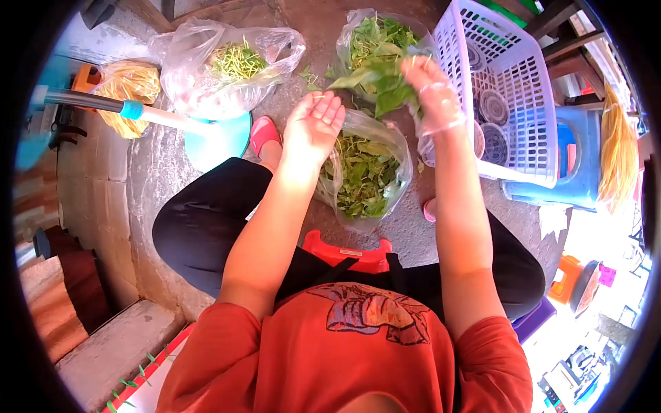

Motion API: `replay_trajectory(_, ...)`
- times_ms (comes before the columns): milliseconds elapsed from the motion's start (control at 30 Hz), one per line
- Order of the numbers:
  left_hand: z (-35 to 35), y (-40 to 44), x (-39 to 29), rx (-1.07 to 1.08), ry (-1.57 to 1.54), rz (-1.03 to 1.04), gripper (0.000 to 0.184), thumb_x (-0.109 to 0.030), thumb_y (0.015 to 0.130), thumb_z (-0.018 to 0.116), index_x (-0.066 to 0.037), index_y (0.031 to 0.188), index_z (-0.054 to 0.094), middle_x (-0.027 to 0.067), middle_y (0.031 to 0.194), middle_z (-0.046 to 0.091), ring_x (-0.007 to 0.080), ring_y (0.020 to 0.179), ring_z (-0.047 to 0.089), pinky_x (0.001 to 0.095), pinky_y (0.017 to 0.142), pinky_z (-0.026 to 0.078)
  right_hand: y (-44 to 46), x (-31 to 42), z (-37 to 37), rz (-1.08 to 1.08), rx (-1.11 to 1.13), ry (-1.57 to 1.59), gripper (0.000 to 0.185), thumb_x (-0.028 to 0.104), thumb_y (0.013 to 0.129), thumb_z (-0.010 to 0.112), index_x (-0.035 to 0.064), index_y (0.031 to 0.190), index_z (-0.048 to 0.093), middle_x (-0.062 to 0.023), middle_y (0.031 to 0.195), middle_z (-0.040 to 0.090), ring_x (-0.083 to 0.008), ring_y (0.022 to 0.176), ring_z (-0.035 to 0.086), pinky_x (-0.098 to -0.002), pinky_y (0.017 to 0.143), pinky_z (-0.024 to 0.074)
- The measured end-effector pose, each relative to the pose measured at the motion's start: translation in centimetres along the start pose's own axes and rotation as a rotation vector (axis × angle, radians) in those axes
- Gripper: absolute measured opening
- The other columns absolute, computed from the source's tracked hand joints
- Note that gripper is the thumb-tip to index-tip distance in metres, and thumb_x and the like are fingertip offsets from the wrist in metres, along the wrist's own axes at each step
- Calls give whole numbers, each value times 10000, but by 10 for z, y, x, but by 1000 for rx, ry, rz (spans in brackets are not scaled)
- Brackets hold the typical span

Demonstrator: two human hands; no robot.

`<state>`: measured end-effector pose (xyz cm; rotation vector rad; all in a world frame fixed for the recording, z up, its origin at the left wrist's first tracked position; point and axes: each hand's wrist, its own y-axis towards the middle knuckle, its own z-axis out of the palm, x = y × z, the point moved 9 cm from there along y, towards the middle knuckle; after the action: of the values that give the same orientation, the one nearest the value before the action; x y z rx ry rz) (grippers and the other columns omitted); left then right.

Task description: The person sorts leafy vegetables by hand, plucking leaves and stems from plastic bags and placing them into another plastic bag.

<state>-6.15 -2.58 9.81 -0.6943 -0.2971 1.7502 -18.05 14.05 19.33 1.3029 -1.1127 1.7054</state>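
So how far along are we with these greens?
Apparently part-way. Loose leaves fill the near bag and stem pieces sit in the left bag, so those look sorted. The right hand holds a leafy bunch; the left hand is open. The greens in the far bag seem left to do.

The grey, scuffed floor (412,241) carries three open clear plastic bags. The near bag (363,175) is full of green leaves; the far bag (344,43), just beyond it, also holds leafy greens. The left bag (187,69), well apart from the near one, holds thin green stems. Loose green scraps (310,77) lie between the left and far bags, near a pink shoe (263,133).
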Motion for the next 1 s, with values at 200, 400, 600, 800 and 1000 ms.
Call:
replay_trajectory(200, 31, -6, -29, 243, 244, 186, 202, -63, 837, 490, -7, 1031, 503, 77, 847, 538, 196, 757, 509, 347, 787, 455, 24, 29, 27, -121, 289, -278, 134, 179, 795, 636, 55, 834, 600, 16, 748, 582, -68, 717, 508, -246, 648, 430)
replay_trajectory(400, 69, -24, -30, 358, 796, 181, 140, -158, 847, 576, -28, 895, 592, -41, 660, 486, 58, 567, 383, 208, 548, 313, -7, 12, 66, -97, 549, -527, 135, 148, 787, 638, 28, 833, 595, -8, 754, 569, -88, 741, 504, -253, 694, 416)
replay_trajectory(600, 72, -32, -14, 380, 1106, 193, 148, -203, 831, 652, -58, 829, 619, -72, 679, 513, 21, 588, 378, 181, 533, 292, -18, -13, 55, 2, 500, -354, 148, 160, 786, 629, 22, 822, 587, -18, 763, 565, -92, 741, 494, -254, 684, 410)
replay_trajectory(800, 68, -32, -4, 355, 1105, 239, 141, -184, 863, 616, -47, 832, 607, -78, 690, 505, 9, 600, 370, 174, 540, 288, -17, -13, 47, -132, 360, -475, 183, 187, 820, 579, 11, 780, 551, -52, 697, 514, -126, 672, 456, -294, 618, 387)
replay_trajectory(1000, 75, -38, -14, 296, 1051, 461, 124, -160, 883, 591, -41, 848, 594, -73, 728, 508, 5, 619, 372, 170, 554, 293, -11, -43, 28, 0, 234, 43, 182, 229, 876, 535, 48, 853, 543, -14, 761, 532, -99, 707, 470, -267, 622, 397)
